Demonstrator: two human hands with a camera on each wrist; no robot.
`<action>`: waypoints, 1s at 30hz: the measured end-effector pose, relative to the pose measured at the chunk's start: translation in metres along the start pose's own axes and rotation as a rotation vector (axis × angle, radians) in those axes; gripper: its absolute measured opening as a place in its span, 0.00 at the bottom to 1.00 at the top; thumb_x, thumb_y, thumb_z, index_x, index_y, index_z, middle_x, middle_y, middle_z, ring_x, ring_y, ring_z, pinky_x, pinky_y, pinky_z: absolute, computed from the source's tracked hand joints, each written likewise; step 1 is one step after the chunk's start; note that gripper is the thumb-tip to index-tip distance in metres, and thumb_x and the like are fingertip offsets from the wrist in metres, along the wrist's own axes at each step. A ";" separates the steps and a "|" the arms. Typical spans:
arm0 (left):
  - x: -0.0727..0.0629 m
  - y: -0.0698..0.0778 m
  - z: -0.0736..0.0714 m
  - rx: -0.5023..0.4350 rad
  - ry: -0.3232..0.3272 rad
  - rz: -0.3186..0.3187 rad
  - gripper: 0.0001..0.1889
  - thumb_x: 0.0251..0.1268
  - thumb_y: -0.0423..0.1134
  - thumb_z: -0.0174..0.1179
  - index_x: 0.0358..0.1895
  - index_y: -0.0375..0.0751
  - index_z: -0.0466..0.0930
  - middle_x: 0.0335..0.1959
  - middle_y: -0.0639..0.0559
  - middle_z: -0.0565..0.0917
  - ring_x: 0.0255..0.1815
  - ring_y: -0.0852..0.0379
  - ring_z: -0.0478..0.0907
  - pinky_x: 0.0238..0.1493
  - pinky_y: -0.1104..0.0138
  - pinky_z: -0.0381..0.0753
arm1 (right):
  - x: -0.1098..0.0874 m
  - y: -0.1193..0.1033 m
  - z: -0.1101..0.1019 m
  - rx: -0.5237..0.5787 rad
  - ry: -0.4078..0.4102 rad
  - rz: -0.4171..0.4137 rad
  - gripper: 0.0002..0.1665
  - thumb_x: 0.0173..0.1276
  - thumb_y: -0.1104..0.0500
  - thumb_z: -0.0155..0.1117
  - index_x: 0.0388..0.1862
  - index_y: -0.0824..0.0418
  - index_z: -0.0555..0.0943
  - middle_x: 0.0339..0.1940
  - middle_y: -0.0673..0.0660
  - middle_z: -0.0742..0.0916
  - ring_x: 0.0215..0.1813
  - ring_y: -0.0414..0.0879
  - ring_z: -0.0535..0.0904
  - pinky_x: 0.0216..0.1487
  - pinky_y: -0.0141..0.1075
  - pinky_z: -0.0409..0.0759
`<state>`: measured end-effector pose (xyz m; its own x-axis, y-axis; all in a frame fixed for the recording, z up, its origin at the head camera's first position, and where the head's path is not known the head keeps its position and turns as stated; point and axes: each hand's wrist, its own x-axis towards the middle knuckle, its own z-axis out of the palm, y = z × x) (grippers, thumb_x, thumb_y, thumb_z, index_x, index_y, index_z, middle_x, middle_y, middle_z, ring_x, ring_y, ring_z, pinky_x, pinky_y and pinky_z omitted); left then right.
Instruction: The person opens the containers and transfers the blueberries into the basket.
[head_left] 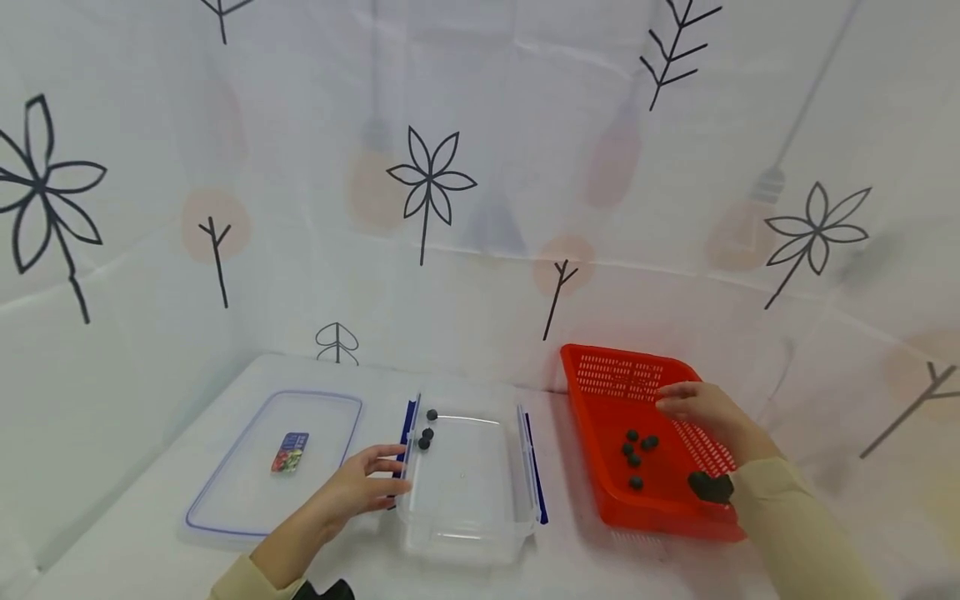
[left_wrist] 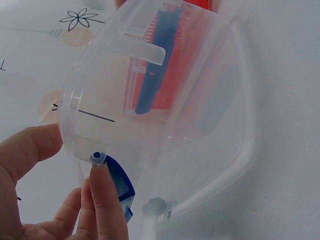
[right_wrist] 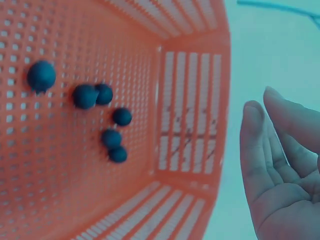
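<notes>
A clear plastic box (head_left: 465, 483) stands in the middle of the table, its blue side latches (head_left: 536, 475) swung outward. Three dark blueberries (head_left: 424, 443) lie along its left inner side. My left hand (head_left: 360, 483) is at the box's left wall with loosely extended fingers; in the left wrist view, fingertips touch the wall near a blue latch (left_wrist: 120, 180). On the right is a red basket (head_left: 652, 518) with several blueberries (head_left: 634, 459) on its floor. Over the basket's right rear side hovers my right hand (head_left: 708, 408), fingers relaxed, thumb near the forefinger, nothing visible between them.
Left of the box, a clear lid (head_left: 247, 492) with a blue edge lies flat on the white table (head_left: 360, 567), bearing a small coloured label (head_left: 289, 452). A patterned white curtain (head_left: 487, 308) hangs behind the table and along both sides.
</notes>
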<state>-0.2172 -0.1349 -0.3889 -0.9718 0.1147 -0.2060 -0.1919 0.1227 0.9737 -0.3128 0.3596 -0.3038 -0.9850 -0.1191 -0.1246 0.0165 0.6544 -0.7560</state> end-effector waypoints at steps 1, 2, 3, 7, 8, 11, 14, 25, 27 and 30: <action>0.000 0.000 0.000 0.000 -0.003 0.002 0.32 0.53 0.31 0.67 0.63 0.35 0.67 0.51 0.41 0.75 0.40 0.52 0.77 0.42 0.58 0.82 | -0.001 -0.004 0.002 -0.010 0.006 -0.010 0.32 0.68 0.53 0.59 0.61 0.76 0.67 0.52 0.67 0.79 0.53 0.58 0.76 0.58 0.54 0.71; 0.000 0.000 0.000 -0.001 -0.005 0.003 0.32 0.53 0.31 0.67 0.63 0.35 0.67 0.51 0.41 0.75 0.41 0.52 0.77 0.42 0.58 0.82 | -0.002 -0.009 0.004 -0.018 0.009 -0.022 0.32 0.68 0.52 0.59 0.61 0.75 0.67 0.52 0.67 0.79 0.53 0.58 0.76 0.57 0.53 0.72; 0.000 -0.001 0.000 -0.001 -0.006 0.005 0.32 0.53 0.31 0.67 0.63 0.35 0.67 0.51 0.41 0.75 0.41 0.52 0.77 0.42 0.58 0.82 | -0.002 -0.013 0.006 -0.031 0.015 -0.033 0.32 0.67 0.52 0.60 0.60 0.74 0.68 0.52 0.66 0.79 0.52 0.58 0.76 0.56 0.53 0.73; 0.000 -0.001 0.001 0.004 -0.009 0.014 0.32 0.53 0.31 0.67 0.63 0.35 0.66 0.51 0.41 0.75 0.41 0.52 0.76 0.42 0.58 0.82 | -0.005 -0.027 0.017 -0.024 0.019 -0.109 0.31 0.66 0.52 0.61 0.59 0.73 0.70 0.51 0.65 0.80 0.52 0.58 0.76 0.54 0.51 0.75; 0.000 0.000 0.001 0.004 -0.010 0.015 0.32 0.53 0.31 0.67 0.63 0.35 0.66 0.51 0.41 0.75 0.41 0.52 0.76 0.42 0.58 0.82 | -0.006 -0.030 0.019 -0.016 0.015 -0.123 0.31 0.66 0.52 0.61 0.59 0.72 0.70 0.51 0.65 0.80 0.52 0.58 0.76 0.54 0.50 0.75; -0.001 0.000 0.001 0.003 -0.008 0.014 0.32 0.53 0.31 0.67 0.63 0.35 0.66 0.51 0.41 0.75 0.41 0.52 0.77 0.42 0.58 0.82 | -0.006 -0.038 0.028 0.007 0.012 -0.153 0.30 0.65 0.52 0.62 0.59 0.71 0.71 0.50 0.63 0.81 0.51 0.57 0.76 0.54 0.50 0.75; -0.001 0.001 0.001 0.001 0.000 0.010 0.32 0.52 0.31 0.67 0.63 0.35 0.67 0.51 0.41 0.75 0.40 0.52 0.77 0.41 0.58 0.82 | -0.007 -0.047 0.035 0.012 0.013 -0.148 0.29 0.65 0.52 0.63 0.58 0.69 0.72 0.49 0.62 0.82 0.49 0.55 0.77 0.53 0.49 0.75; -0.001 0.001 0.001 0.000 0.001 0.008 0.32 0.53 0.31 0.67 0.63 0.35 0.67 0.51 0.41 0.75 0.40 0.52 0.77 0.41 0.58 0.82 | -0.005 -0.069 0.060 0.073 0.029 -0.116 0.28 0.64 0.52 0.63 0.58 0.68 0.73 0.46 0.58 0.82 0.50 0.56 0.76 0.52 0.46 0.76; -0.002 0.001 0.001 0.002 0.001 0.005 0.32 0.53 0.31 0.67 0.63 0.35 0.67 0.51 0.42 0.75 0.41 0.52 0.77 0.41 0.58 0.82 | -0.004 -0.073 0.065 0.078 0.036 -0.109 0.27 0.64 0.52 0.64 0.57 0.67 0.75 0.46 0.58 0.83 0.50 0.55 0.76 0.53 0.47 0.75; -0.003 0.002 0.001 0.003 0.002 0.002 0.32 0.53 0.31 0.67 0.63 0.35 0.67 0.51 0.41 0.75 0.41 0.52 0.77 0.41 0.58 0.82 | -0.002 -0.079 0.073 0.083 0.036 -0.108 0.26 0.63 0.52 0.64 0.56 0.65 0.76 0.46 0.59 0.83 0.50 0.55 0.76 0.55 0.49 0.74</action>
<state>-0.2146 -0.1339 -0.3864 -0.9725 0.1129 -0.2038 -0.1895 0.1258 0.9738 -0.2995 0.2537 -0.2911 -0.9874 -0.1574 -0.0171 -0.0775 0.5746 -0.8148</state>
